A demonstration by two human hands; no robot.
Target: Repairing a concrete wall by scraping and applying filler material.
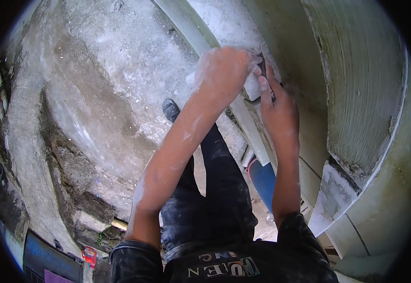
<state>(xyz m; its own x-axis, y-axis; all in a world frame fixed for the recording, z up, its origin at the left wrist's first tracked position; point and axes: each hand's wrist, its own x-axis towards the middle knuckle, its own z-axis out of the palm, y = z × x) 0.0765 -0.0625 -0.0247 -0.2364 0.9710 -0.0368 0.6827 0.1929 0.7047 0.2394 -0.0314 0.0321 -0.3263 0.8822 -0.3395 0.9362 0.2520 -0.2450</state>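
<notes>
Both my hands meet over a narrow pale ledge, coated in white dust. My left hand [224, 70] is closed, its thumb and fingertips pressed together beside a thin dark piece. What it grips is mostly hidden. My right hand [279, 106] is closed round this thin dark tool [262, 65], its index finger stretched along it; the tool's exact kind does not show. A whitish block or dusty surface [252, 90] lies just beneath the fingers. A white end of something [190, 79] sticks out left of my left hand; I cannot tell whether it is held.
A long pale plank or rail [250, 127] runs under my hands. To the right rises a greenish wall with a rough plastered panel [363, 89]. A blue container [263, 181] stands below my right forearm. Dusty concrete ground [116, 94] spreads left, with a broken edge [49, 155].
</notes>
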